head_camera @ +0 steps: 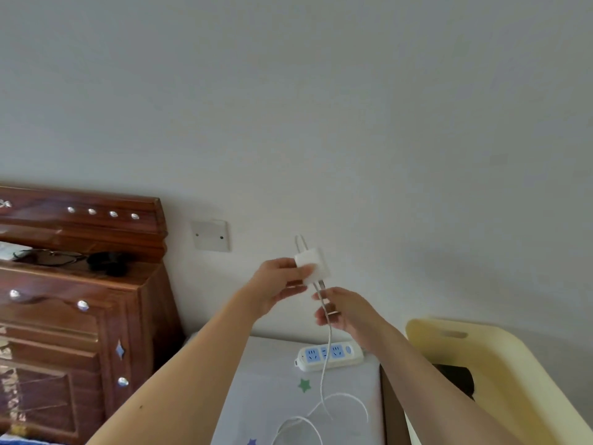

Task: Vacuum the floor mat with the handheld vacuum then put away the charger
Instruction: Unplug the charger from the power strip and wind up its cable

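A home bedroom: carved wooden headboard [80, 213], matching cabinet [64, 332], star-print sheet [272, 396].

I count two hands, a left hand [276, 284] and a right hand [340, 311], one white charger [313, 266] with two metal prongs, and one white cable [325, 364]. One power strip [330, 354] lies at the tabletop's [272, 364] far edge, and two printed stars show on its cover. There is one wall plate [210, 236], one wooden cabinet [80, 316] with four studs in a row along its top edge, and one pair of glasses [48, 256].
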Demonstrator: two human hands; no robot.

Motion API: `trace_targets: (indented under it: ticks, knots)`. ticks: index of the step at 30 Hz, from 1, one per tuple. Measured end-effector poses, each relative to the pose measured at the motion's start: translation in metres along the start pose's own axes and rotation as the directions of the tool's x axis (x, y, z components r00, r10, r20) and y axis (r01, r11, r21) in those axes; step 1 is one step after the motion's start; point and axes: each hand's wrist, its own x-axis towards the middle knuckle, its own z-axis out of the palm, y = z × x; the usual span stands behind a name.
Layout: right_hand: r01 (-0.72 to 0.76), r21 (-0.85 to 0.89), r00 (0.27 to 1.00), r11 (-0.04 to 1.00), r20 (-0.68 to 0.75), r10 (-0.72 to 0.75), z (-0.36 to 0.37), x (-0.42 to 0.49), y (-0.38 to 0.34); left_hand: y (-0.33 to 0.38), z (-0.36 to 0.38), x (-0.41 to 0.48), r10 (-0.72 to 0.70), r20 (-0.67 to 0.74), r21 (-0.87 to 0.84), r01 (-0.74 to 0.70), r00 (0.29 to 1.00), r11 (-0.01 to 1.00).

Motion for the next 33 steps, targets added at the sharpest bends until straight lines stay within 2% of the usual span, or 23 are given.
trace_targets:
  ticks: [1, 3, 6, 8, 11, 14, 18, 21, 23, 24, 29, 33]
  knots:
    - [0.012, -0.077, 1.0, 0.997, 0.001, -0.011, 0.001, -0.002, 0.003, 0.005, -0.001, 0.002, 0.032, -0.077, 0.015, -0.03, 0.997, 0.999]
    - [0.042, -0.224, 0.999, 0.974, 0.013, -0.04, 0.004, -0.006, 0.004, 0.011, -0.003, 0.005, 0.103, -0.203, 0.151, -0.072, 0.974, 0.986]
    - [0.122, -0.365, 0.992, 0.923, 0.07, -0.104, 0.011, -0.01, -0.001, 0.01, -0.005, 0.008, 0.197, -0.289, 0.358, -0.086, 0.937, 0.93]
    - [0.164, -0.438, 0.986, 0.884, 0.078, -0.145, 0.015, -0.012, -0.006, 0.006, -0.003, 0.011, 0.276, -0.303, 0.562, -0.063, 0.912, 0.825]
    - [0.163, -0.546, 0.982, 0.822, 0.005, -0.191, 0.015, -0.009, -0.012, 0.0, 0.001, 0.009, 0.358, -0.222, 0.841, -0.008, 0.907, 0.541]
    - [0.164, -0.621, 0.965, 0.767, -0.061, -0.257, 0.008, -0.008, -0.017, -0.004, 0.004, 0.006, 0.353, -0.08, 0.956, -0.028, 0.932, 0.291]
    - [0.151, -0.631, 0.948, 0.761, -0.125, -0.292, -0.001, -0.011, -0.026, -0.003, 0.004, 0.003, 0.256, 0.017, 0.988, -0.056, 0.966, 0.147]
    - [0.149, -0.638, 0.93, 0.756, -0.169, -0.326, -0.006, -0.013, -0.033, -0.002, 0.005, 0.003, 0.113, 0.104, 0.993, -0.109, 0.988, 0.043]
    - [0.144, -0.64, 0.91, 0.755, -0.215, -0.355, -0.01, -0.012, -0.038, -0.003, 0.005, 0.003, 0.021, 0.137, 0.989, -0.138, 0.99, 0.046]
    - [0.137, -0.628, 0.899, 0.766, -0.246, -0.362, -0.013, -0.012, -0.04, -0.005, 0.004, 0.003, -0.007, 0.148, 0.985, -0.147, 0.989, 0.085]
    - [0.099, -0.458, 0.882, 0.883, -0.37, -0.291, -0.028, -0.008, -0.035, -0.002, 0.005, 0.001, -0.102, 0.211, 0.908, -0.156, 0.972, 0.388]
    - [0.118, -0.284, 0.867, 0.952, -0.439, -0.238, -0.038, -0.004, -0.021, 0.008, 0.01, -0.003, -0.129, 0.293, 0.817, -0.178, 0.947, 0.549]
